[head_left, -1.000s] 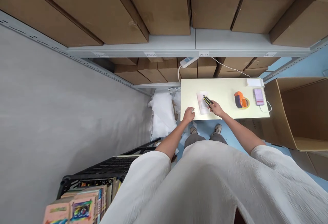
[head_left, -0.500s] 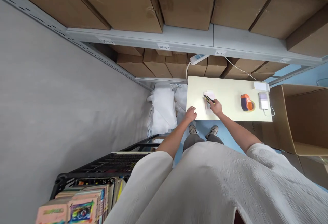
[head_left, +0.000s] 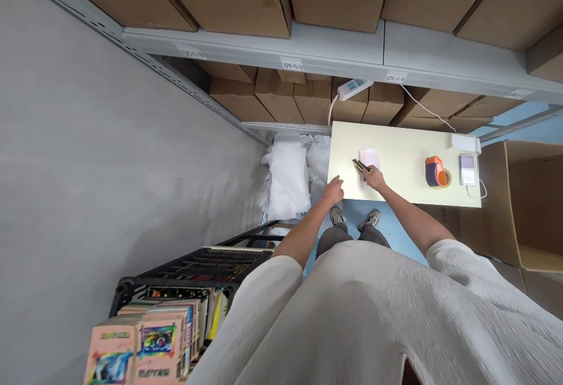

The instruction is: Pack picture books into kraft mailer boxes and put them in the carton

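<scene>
My right hand (head_left: 375, 179) grips a black and yellow utility knife (head_left: 360, 165) just above or on the pale tabletop (head_left: 400, 165); whether its blade is out is too small to tell. Behind the knife and hand lies a small pinkish-white slip of paper (head_left: 370, 156), partly covered by them. At the table's front left corner rests my left hand (head_left: 335, 190), fingers apart and holding nothing. Farther right on the table stands an orange and dark purple tape dispenser (head_left: 433, 172), with a yellowish tape roll (head_left: 447, 178) beside it.
A small device (head_left: 467, 169) and a white box (head_left: 463, 142) sit at the table's right end. Cartons fill the shelf (head_left: 325, 50); a power strip (head_left: 355, 88) hangs there. An open carton (head_left: 501, 197) stands right. Lower left is a black crate (head_left: 132, 285) of books (head_left: 158, 338).
The view has shifted, so the table appears farther right and higher. My right hand has drawn the utility knife slightly left off the paper slip. My left hand keeps its place at the corner.
</scene>
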